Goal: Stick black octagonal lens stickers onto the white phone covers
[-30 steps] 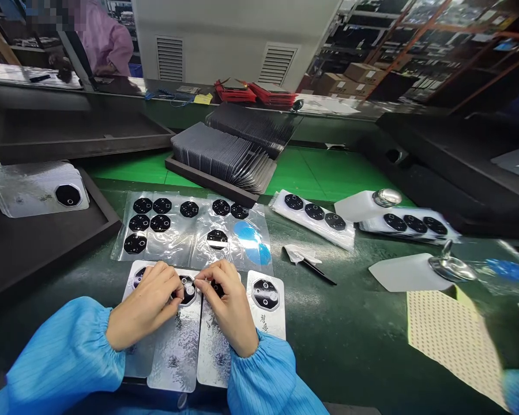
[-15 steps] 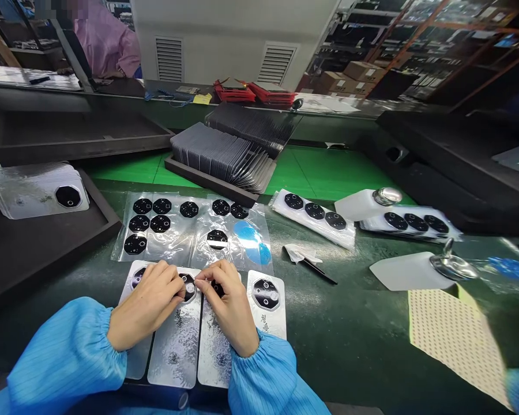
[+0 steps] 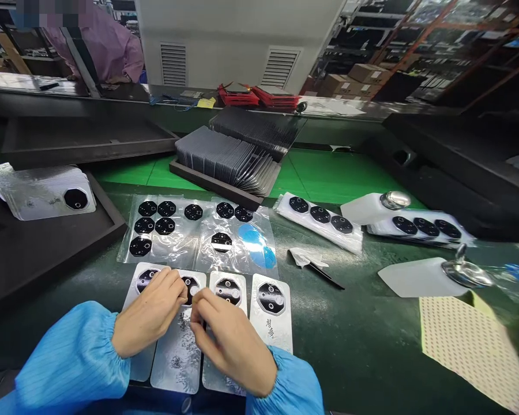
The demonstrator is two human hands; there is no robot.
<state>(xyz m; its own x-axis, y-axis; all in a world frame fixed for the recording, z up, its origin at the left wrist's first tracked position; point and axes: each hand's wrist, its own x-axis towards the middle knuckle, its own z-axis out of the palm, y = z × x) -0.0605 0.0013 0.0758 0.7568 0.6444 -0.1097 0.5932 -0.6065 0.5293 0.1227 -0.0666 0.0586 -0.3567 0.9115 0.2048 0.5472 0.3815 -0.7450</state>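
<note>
Several silver phone back covers with black octagonal camera areas lie in a row in front of me. My left hand [image 3: 149,314] rests over the first two covers, fingertips together at the black octagon [image 3: 191,290] of the second silver back cover [image 3: 176,363]. Whatever those fingertips grip, if anything, is hidden. Closer to me, my right hand [image 3: 233,334] hovers over the second and third covers with its fingers curled toward the thumb. I cannot make out anything in it. The fourth back cover [image 3: 273,328] lies uncovered on the right.
Clear film sheets [image 3: 181,248] with black octagonal pieces lie beyond the covers. A black foam tray [image 3: 216,184] of dark plates stands farther back. To the right are tweezers [image 3: 326,275], pump bottles [image 3: 419,276] and a dotted yellow sheet [image 3: 471,346]. A person in pink [image 3: 116,52] sits across.
My right hand has drawn back toward me from the second cover's octagon, uncovering the third cover's octagon. My left hand stays nearly in place. The whole view has shifted slightly.
</note>
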